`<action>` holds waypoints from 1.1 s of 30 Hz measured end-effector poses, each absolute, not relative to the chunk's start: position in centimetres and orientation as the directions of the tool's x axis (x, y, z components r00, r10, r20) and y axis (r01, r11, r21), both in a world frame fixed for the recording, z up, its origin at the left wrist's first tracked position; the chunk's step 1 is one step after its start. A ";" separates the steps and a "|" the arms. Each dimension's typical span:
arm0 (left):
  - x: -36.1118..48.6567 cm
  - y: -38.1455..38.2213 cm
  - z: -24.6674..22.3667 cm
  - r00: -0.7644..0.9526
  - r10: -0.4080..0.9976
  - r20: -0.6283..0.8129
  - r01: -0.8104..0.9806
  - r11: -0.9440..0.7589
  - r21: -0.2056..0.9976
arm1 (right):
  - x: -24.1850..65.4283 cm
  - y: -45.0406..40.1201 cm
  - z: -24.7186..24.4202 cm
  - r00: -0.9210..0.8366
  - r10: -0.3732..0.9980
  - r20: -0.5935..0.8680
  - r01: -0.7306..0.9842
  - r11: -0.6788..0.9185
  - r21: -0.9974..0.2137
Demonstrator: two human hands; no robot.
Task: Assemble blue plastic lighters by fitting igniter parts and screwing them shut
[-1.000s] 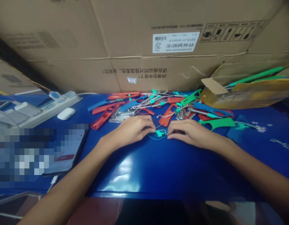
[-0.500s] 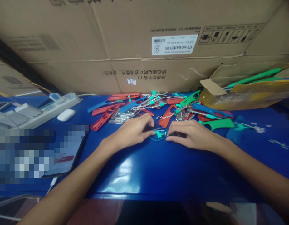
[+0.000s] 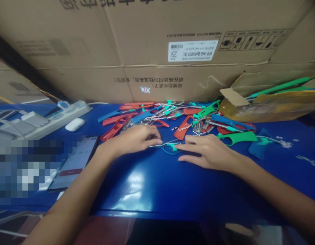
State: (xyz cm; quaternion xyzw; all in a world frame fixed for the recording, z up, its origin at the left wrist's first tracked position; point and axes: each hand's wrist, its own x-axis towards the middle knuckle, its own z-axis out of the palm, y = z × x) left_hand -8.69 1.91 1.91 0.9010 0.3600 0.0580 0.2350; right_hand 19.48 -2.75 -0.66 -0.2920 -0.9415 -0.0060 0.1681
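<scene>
A blue lighter shell (image 3: pixel 169 151) lies on the blue table between my hands, with a green trigger piece (image 3: pixel 173 146) and a white wire in it. My left hand (image 3: pixel 137 140) is closed at the shell's left end, thumb and fingers pinching a thin metal tube (image 3: pixel 155 146). From the other side my right hand (image 3: pixel 211 152) reaches over, its index fingertip on the green piece. The thumb of that hand is held apart below, and nothing shows in its grip. Its curled fingers are partly hidden.
Behind my hands lies a pile of red, blue and green lighter shells (image 3: pixel 180 131), tubes and wires. A taped carton (image 3: pixel 277 107) stands right. On the left are a power strip (image 3: pixel 70 112), a white earbud case (image 3: pixel 75 124) and a phone (image 3: pixel 73 163). A large cardboard box (image 3: pixel 147 41) walls the back.
My left hand has shifted left, from the green piece to the tube. My right hand's fingers have spread from a pinch, and its index finger now rests on the green piece.
</scene>
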 end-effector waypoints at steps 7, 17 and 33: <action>-9.0 2.1 1.7 0.752 0.654 -0.079 0.587 -0.611 0.531 | 18.8 -2.9 -0.8 -0.766 0.577 0.283 0.570 0.814 -0.116; -8.9 2.4 0.5 0.775 0.631 -0.028 0.500 -0.585 0.639 | 18.7 -2.7 -0.9 -0.786 0.545 0.292 0.533 0.837 -0.125; -9.9 2.0 1.1 0.692 0.718 -0.070 0.626 -0.550 0.553 | 27.7 2.3 1.8 -0.485 0.745 0.458 0.787 0.600 -0.142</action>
